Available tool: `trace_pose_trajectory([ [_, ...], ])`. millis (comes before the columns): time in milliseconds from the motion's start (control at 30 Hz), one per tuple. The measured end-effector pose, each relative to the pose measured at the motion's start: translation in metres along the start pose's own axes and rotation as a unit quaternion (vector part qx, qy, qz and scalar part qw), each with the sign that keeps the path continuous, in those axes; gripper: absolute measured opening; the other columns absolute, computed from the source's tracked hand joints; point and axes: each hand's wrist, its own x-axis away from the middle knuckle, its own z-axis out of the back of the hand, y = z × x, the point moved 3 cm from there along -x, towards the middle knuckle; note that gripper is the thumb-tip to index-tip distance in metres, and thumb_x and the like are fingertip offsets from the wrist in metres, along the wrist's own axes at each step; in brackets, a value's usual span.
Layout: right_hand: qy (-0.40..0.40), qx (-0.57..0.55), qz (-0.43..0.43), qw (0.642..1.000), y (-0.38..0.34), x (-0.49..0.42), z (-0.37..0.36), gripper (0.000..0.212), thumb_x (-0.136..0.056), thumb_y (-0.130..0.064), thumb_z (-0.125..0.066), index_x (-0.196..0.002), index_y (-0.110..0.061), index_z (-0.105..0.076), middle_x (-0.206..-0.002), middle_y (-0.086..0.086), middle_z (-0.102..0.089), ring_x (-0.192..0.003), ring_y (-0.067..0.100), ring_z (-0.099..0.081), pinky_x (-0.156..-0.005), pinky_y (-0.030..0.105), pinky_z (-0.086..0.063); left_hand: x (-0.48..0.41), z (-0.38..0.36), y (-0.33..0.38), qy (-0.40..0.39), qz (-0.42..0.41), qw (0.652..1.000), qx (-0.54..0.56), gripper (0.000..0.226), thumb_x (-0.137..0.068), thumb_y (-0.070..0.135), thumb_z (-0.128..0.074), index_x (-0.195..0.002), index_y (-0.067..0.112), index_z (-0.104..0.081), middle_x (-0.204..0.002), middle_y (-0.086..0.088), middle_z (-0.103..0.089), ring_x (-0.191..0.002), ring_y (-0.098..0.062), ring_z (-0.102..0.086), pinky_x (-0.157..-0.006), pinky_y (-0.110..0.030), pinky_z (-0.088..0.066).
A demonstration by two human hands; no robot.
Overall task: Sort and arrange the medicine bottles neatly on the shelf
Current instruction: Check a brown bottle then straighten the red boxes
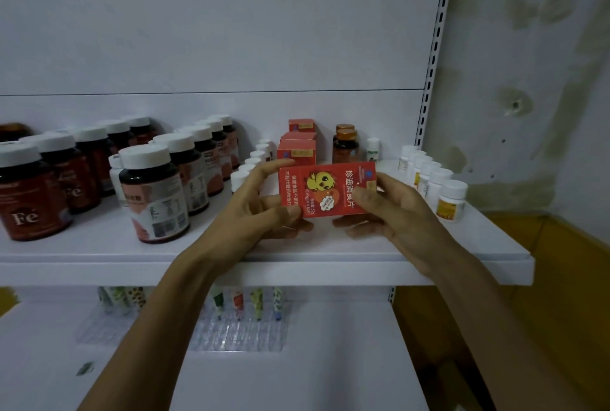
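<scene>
Forearms (158, 328): two bare ones rise from the bottom of the view and meet over the front of the shelf.
Left hand (251, 212): pinches the left end of the red box, with the forefinger laid along the box's top edge, the thumb on its front face and the other fingers curled beneath.
Right hand (399, 209): pinches the right end, thumb pressed on the front face and fingers tucked under the lower edge.
Red box (326, 189): held between the two hands and turned on its side, so its print and yellow chick cartoon run sideways; it is just above the shelf board, in front of the matching boxes.
Shelf (99, 265): white board, carrying stock in rows that run front to back.
Matching boxes (297, 146): red, standing in a file straight behind the held one.
Dark bottles (155, 192): white caps, several rows to the left of the left hand; the nearest one at far left reads "Fe".
Small white bottles (251, 163): a file just behind the left hand's forefinger.
Amber bottles (345, 146): gold caps, right of the boxes.
Yellow-label bottles (450, 199): white, a file near the right hand, at the shelf's right end.
Lower shelf (297, 361): patterned tubes (237, 303) stand at its back.
</scene>
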Motion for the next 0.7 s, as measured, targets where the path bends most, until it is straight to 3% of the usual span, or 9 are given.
trace_pose_trajectory([
  [133, -0.013, 0.015, 0.015, 1.0, -0.0007, 0.0041, 0.0002, 0.043, -0.073, -0.021, -0.066, -0.114, -0.02, -0.055, -0.098, -0.003, -0.072, -0.075, 0.025, -0.072, -0.059, 0.027, -0.058, -0.0021, 0.001, -0.0007, 0.002, 0.01, 0.999, 0.04, 0.083, -0.06, 0.028, -0.079, -0.132, 0.039, -0.039, -0.105, 0.01, -0.071, -0.101, -0.019, -0.068, -0.073, -0.028, -0.056],
  [233, -0.019, 0.02, 0.031, 0.999, -0.0015, 0.0055, 0.0009, 0.049, -0.072, -0.013, -0.067, -0.118, -0.02, -0.051, -0.107, -0.005, -0.068, -0.09, 0.022, -0.071, -0.061, 0.026, -0.058, -0.0045, 0.0019, -0.0027, 0.0, 0.029, 0.998, 0.052, 0.095, -0.049, 0.056, -0.086, -0.133, 0.042, -0.042, -0.115, 0.009, -0.067, -0.109, -0.02, -0.064, -0.08, -0.032, -0.055],
  [333, -0.021, 0.022, 0.049, 0.998, -0.0011, 0.0059, 0.0022, 0.052, -0.073, -0.011, -0.067, -0.121, -0.021, -0.049, -0.113, -0.005, -0.065, -0.095, 0.021, -0.07, -0.063, 0.026, -0.057, -0.0075, 0.0002, -0.0023, -0.016, 0.045, 0.997, 0.055, 0.08, -0.056, 0.074, -0.072, -0.126, 0.043, -0.05, -0.118, 0.003, -0.067, -0.105, -0.026, -0.066, -0.079, -0.031, -0.056],
  [433, -0.02, 0.023, 0.064, 0.997, -0.0016, 0.0057, 0.003, 0.054, -0.074, -0.008, -0.067, -0.121, -0.024, -0.048, -0.11, -0.013, -0.066, -0.098, 0.019, -0.069, -0.065, 0.026, -0.057, -0.008, -0.0015, 0.0006, -0.015, 0.047, 0.997, 0.052, 0.044, -0.077, 0.059, -0.06, -0.116, 0.038, -0.057, -0.107, -0.008, -0.07, -0.081, -0.025, -0.071, -0.068, -0.026, -0.058],
  [500, -0.025, 0.027, 0.067, 0.997, -0.0009, 0.0044, 0.0022, 0.055, -0.072, -0.009, -0.068, -0.121, -0.028, -0.048, -0.109, -0.017, -0.066, -0.1, 0.017, -0.068, -0.066, 0.026, -0.057, -0.0064, 0.0, 0.0006, -0.003, 0.043, 0.997, 0.056, 0.038, -0.081, 0.042, -0.053, -0.118, 0.032, -0.054, -0.099, -0.009, -0.072, -0.069, -0.022, -0.069, -0.06, -0.023, -0.056],
  [633, -0.044, 0.015, 0.049, 0.998, 0.002, 0.0006, 0.0007, 0.074, -0.064, -0.033, -0.08, -0.128, -0.04, -0.045, -0.117, -0.006, -0.065, -0.096, 0.029, -0.07, -0.068, 0.029, -0.058, -0.0034, 0.003, -0.0012, -0.004, 0.005, 0.999, 0.054, 0.041, -0.082, 0.026, -0.053, -0.123, 0.028, -0.049, -0.095, -0.01, -0.072, -0.075, -0.023, -0.07, -0.064, -0.023, -0.055],
  [700, -0.057, 0.025, 0.043, 0.997, 0.0031, 0.0003, 0.0004, 0.084, -0.063, -0.036, -0.082, -0.134, -0.045, -0.039, -0.115, 0.0, -0.066, -0.092, 0.032, -0.071, -0.068, 0.03, -0.058, -0.0038, 0.0042, -0.0022, -0.008, -0.005, 0.998, 0.061, 0.043, -0.08, 0.023, -0.058, -0.122, 0.029, -0.049, -0.095, -0.007, -0.072, -0.079, -0.022, -0.07, -0.068, -0.024, -0.055],
])
